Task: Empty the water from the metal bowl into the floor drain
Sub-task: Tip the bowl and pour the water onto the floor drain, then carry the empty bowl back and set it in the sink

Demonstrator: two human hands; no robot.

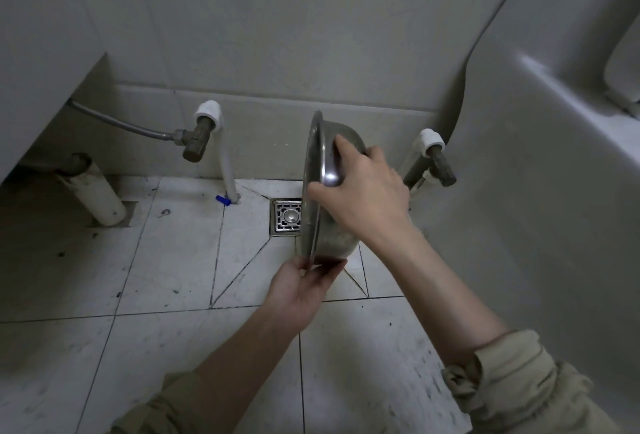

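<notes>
Tipping on edge, metal bowl (323, 188), mouth seemingly leftward over floor drain (286, 218).

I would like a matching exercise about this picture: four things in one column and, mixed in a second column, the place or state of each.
Things:
1. bowl
2. drain
3. left hand
4. blue piece

Places or states:
A. set into the floor tiles
B. tipped on its side, opening to the left
C. on the floor at the foot of a white pipe
D. gripping the lower rim

Pairs: 1-B, 2-A, 3-D, 4-C

Two wall valves (197, 143), white pipe (100, 194)
</notes>
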